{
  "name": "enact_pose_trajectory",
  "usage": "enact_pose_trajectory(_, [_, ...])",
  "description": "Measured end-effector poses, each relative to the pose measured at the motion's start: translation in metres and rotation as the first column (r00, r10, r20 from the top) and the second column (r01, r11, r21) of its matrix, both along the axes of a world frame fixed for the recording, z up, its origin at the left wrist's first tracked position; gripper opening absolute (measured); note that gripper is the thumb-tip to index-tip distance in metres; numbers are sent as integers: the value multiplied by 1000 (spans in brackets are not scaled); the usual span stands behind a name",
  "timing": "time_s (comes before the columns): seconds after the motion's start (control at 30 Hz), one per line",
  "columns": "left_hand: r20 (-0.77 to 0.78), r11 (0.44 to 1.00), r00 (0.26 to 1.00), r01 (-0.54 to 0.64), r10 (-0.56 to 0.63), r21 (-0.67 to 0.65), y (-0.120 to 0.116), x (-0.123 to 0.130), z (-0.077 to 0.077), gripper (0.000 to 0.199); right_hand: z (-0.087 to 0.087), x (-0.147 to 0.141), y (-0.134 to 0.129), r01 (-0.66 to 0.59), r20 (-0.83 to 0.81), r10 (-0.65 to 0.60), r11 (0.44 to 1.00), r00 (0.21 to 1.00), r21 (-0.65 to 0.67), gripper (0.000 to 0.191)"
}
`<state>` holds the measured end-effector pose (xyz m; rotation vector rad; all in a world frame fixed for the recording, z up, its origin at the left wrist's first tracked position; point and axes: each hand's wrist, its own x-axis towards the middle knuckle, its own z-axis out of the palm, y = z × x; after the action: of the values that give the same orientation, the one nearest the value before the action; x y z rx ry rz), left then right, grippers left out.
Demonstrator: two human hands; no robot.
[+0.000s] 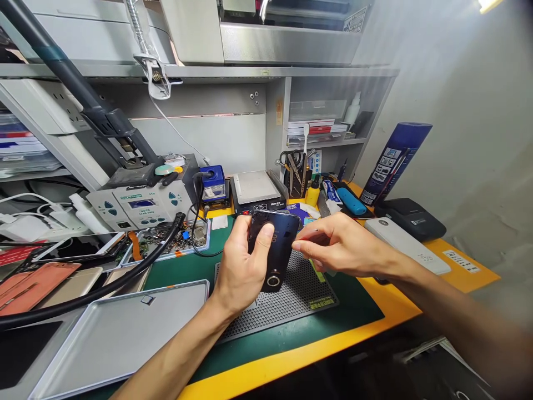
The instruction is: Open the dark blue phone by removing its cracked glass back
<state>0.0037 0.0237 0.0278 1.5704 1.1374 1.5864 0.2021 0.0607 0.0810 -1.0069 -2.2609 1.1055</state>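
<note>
A dark smartphone (280,250) is held up and tilted in my left hand (244,269), whose thumb presses on its face while the fingers go behind it. A round, ringed camera shows near the phone's lower end. At the phone's right edge, my right hand (339,244) has thumb and forefinger pinched together; what they hold, if anything, is too small to make out. Beneath the phone lies a grey perforated mat (250,322) on a green work mat (350,303).
A shallow grey tray (129,333) lies at left, near a parts box (197,236) with circuit boards. Behind stand a rework station (141,205), a blue soldering unit (214,183) and a tool holder (296,175). A white power bank (406,247) is at right. A black hose (137,272) crosses the left side.
</note>
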Motion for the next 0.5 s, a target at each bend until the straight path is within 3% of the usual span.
enact_pose_trajectory(0.5, [-14,1000,1000,-24,24,3,2,-1,-1,20,-17,-3,-4,44,-55,-45,999,997,-15,23])
